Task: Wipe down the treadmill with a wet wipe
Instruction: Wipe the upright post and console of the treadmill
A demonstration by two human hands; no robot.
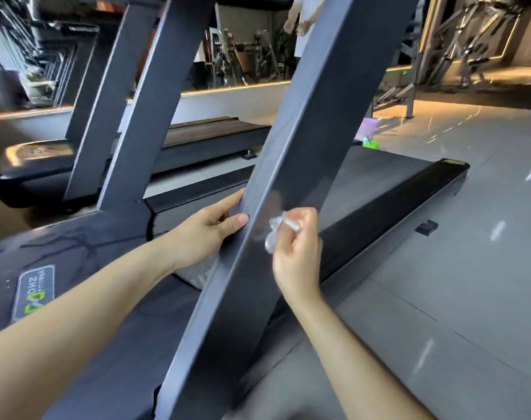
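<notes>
The treadmill point(306, 137) is dark grey, its slanted upright post running from six o'clock up toward one o'clock, black side rail stretching to three o'clock. The wet wipe point(275, 230), white and crumpled, sits bunched against the post's face near centre.

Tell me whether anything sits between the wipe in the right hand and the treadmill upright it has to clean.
Nothing visible does. The right hand holds the bunched wet wipe directly against the treadmill upright. The left hand grips its other edge, clear of the wipe.
</notes>
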